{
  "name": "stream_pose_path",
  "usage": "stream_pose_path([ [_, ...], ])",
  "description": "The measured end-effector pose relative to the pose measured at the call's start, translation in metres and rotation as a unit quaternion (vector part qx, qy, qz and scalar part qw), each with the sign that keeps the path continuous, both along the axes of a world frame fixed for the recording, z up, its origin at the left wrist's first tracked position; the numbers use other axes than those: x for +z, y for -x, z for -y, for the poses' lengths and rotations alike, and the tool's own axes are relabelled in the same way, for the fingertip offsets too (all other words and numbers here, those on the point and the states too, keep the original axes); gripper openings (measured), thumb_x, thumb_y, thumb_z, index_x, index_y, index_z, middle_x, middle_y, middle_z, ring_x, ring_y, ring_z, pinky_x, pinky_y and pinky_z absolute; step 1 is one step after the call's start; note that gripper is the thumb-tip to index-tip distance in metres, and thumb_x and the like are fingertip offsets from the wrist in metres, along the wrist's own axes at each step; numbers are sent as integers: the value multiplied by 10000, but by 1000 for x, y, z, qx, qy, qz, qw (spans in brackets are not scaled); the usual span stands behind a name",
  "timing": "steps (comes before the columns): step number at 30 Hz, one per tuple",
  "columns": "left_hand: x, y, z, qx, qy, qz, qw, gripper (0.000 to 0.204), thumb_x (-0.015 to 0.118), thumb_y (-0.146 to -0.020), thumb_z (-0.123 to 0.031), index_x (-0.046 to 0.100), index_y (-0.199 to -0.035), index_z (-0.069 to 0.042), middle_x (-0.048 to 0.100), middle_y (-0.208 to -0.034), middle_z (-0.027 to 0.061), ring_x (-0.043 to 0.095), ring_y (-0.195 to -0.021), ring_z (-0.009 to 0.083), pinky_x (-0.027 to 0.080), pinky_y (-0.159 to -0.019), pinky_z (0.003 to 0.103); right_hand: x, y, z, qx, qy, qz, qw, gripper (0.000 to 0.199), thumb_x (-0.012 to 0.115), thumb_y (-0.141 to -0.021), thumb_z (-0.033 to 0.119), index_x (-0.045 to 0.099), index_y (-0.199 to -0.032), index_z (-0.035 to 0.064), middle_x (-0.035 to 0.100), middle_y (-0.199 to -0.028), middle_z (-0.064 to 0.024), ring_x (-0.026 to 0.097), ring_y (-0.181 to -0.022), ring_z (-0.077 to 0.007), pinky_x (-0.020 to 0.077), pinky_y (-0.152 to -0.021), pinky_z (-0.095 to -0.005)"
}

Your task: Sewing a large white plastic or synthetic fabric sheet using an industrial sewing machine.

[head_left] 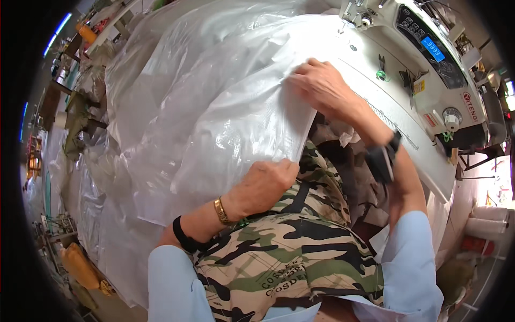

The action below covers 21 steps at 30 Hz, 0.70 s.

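Both hands pinched the clear plastic bag (214,107) — left hand (263,185) at its near edge over the camouflage garment (289,252), right hand (322,86) by the sewing machine (424,59). Even tension probably kept the opening flat.

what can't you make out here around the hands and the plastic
Head view only:
- Left hand: fingertips curl under the clear plastic sheet, so its grip is hidden.
- Right hand: fingertips are pressed into the plastic folds, so the grip is unclear.
- Camouflage fabric: its upper end runs under the plastic.
- Sewing machine: the needle area is small and bent at the fisheye rim.
- Far left workshop clutter: blurred.
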<state>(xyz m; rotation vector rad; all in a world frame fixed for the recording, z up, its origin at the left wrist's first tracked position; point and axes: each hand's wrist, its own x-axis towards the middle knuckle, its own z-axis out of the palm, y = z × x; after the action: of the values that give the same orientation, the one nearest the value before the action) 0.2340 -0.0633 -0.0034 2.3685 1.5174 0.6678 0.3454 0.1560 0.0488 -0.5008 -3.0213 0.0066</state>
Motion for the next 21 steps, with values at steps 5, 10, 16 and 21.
stream_pose_path([
  [5,-3,-3,1,9,-25,4,1000,86,578,-760,3,522,-824,-7,544,-753,130,624,-646,294,494,-556,376,-26,59,-17,117,17,-113,987,357,568,-911,143,634,-1261,114,642,-1224,-78,587,-1118,-242,456,-954,-386],
  [10,-6,4,9,42,-15,63,997,103,616,-775,1,526,-823,-9,532,-747,127,611,-651,311,492,-569,383,44,12,-15,-30,102,-62,992,245,552,-872,45,699,-1066,72,685,-1084,-84,674,-903,-255,532,-815,-357],
  [16,6,5,8,68,6,117,991,80,630,-839,-24,572,-890,-6,534,-795,131,613,-687,319,481,-599,390,-7,-49,-45,-53,59,-124,989,299,552,-789,-47,685,-1005,111,635,-1117,-56,679,-902,-278,549,-791,-391],
  [21,7,4,14,81,7,149,985,157,625,-846,-9,608,-1002,4,568,-845,146,612,-689,328,485,-609,395,-23,-45,-55,-16,72,-167,983,282,586,-802,-29,595,-1041,121,620,-1104,-39,674,-889,-276,556,-766,-387],
])
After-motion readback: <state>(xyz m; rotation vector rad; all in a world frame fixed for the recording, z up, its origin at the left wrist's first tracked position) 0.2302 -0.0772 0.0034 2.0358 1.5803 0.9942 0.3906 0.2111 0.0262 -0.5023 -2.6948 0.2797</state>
